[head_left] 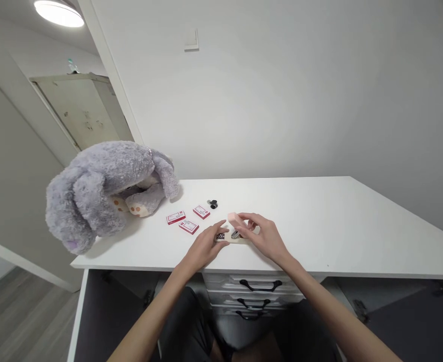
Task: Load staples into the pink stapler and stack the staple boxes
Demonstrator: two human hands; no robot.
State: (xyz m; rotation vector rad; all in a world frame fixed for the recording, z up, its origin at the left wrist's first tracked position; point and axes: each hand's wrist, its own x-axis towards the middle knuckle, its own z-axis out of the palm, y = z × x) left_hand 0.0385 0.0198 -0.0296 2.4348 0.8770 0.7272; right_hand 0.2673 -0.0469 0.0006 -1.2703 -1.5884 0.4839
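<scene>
On the white tabletop, my left hand curves its thumb and fingers around the left end of a small cream-coloured tray, gripping it. Dark and silvery small items lie in the tray, too small to name. My right hand pinches a small pale pink block just above the tray; its exact kind is unclear. A metallic piece shows under the block, partly covered by my fingers. Left of my hands lie three small red-and-white boxes.
A small black and silver object sits behind the boxes. A large grey plush toy occupies the table's left end. The wall rises behind. Below the front edge are drawers with black handles and open cabinet doors.
</scene>
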